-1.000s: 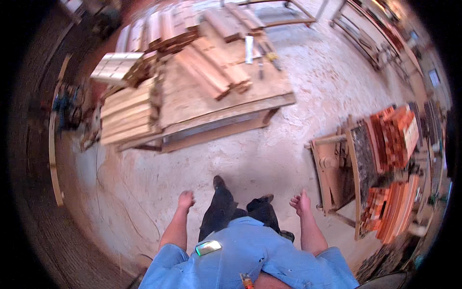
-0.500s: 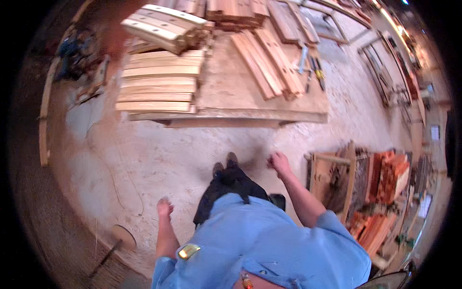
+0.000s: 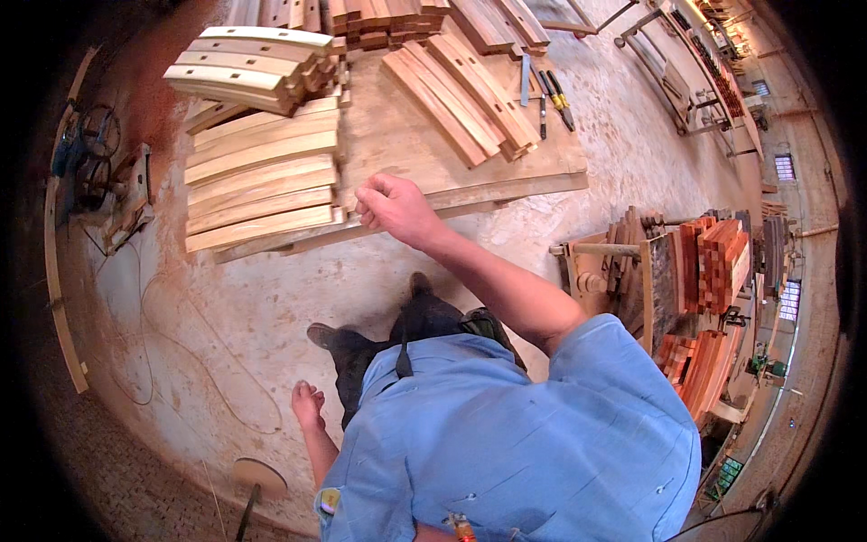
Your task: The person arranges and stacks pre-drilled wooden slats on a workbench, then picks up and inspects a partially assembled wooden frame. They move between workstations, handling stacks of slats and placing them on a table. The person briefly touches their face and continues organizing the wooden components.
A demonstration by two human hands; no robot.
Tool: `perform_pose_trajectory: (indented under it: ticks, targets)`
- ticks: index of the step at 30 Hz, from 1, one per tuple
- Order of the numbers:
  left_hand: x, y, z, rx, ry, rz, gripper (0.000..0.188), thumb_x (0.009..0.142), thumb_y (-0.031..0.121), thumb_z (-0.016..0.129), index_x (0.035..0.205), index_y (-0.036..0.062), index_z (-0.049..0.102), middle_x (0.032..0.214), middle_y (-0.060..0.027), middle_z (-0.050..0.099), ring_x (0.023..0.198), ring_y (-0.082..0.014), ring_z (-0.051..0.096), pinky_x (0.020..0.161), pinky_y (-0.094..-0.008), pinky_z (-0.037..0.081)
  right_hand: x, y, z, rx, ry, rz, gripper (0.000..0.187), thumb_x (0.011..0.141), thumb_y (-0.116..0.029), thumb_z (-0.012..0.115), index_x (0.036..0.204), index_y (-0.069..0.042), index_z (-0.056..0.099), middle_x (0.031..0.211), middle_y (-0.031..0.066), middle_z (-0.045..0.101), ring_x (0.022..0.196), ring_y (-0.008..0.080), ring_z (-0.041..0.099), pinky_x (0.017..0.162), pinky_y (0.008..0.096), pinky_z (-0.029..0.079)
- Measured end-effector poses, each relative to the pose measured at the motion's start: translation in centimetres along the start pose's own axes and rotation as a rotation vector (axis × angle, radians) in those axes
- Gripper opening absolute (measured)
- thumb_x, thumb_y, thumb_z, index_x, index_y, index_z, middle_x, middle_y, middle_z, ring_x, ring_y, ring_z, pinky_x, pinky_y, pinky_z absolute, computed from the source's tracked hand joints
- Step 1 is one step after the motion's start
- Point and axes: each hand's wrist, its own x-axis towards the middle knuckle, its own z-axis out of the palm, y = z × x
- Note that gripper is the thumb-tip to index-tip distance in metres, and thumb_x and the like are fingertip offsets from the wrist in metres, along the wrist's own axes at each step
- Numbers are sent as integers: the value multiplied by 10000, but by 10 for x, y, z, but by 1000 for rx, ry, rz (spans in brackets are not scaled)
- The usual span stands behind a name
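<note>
My right hand (image 3: 394,208) is over the front edge of the wooden table (image 3: 452,191), its fingers curled in, with nothing visible in them. Just left of it lies a layered stack of pale wooden slats (image 3: 262,181), apart from the hand. More pale slats with small square holes (image 3: 253,61) rest crosswise behind that stack. Low at my left side hangs my left hand (image 3: 309,404), fingers loosely bent and apart, holding nothing. Farther right on the table are several reddish slats (image 3: 461,95), some with holes.
Beside the reddish slats lie a blue-grey strip (image 3: 525,79) and yellow-black hand tools (image 3: 557,98). A wooden rack (image 3: 646,298) with red-brown blocks (image 3: 722,257) stands to my right. A round disc on a rod (image 3: 259,473) is at lower left. A cord (image 3: 212,379) trails across the floor.
My right hand has swung left and forward to the table's edge by the pale slats. My left hand stays low. My body has turned and the feet have shifted.
</note>
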Motion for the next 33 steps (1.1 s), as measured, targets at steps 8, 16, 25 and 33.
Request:
perform_pose_trajectory:
  ticks: [8,16,25,33]
  targets:
    - [72,35,-123,86,-39,52,420,979,256,536,1334,45,459,853,-66,553,586,-128,521,505,-246,444,8,-30,164,1132,-136,244,856,930,-725,254,1438,-37,276,1370,264,447,1288,418,430,1060,533,388]
    - [106,-22,-337,-181,222,-211,479,984,425,486,1347,119,420,1011,-103,564,777,-205,565,637,-378,499,32,-41,326,1150,-336,197,993,878,-798,214,1513,-38,146,1497,241,326,1369,391,345,1119,514,301]
    - [54,270,-241,217,192,826,669,1007,419,378,1487,-34,266,1559,-212,260,1451,-332,237,1179,-390,186,71,77,489,571,-529,515,1000,858,-827,206,1539,-95,189,1521,155,361,1305,300,431,1052,448,360]
    - [117,355,-231,1037,84,967,692,914,420,561,1434,0,381,1378,-288,480,1258,-379,501,1049,-436,390,65,26,526,341,-812,145,445,1030,-339,408,1309,-10,519,1194,145,645,1103,215,620,934,381,502]
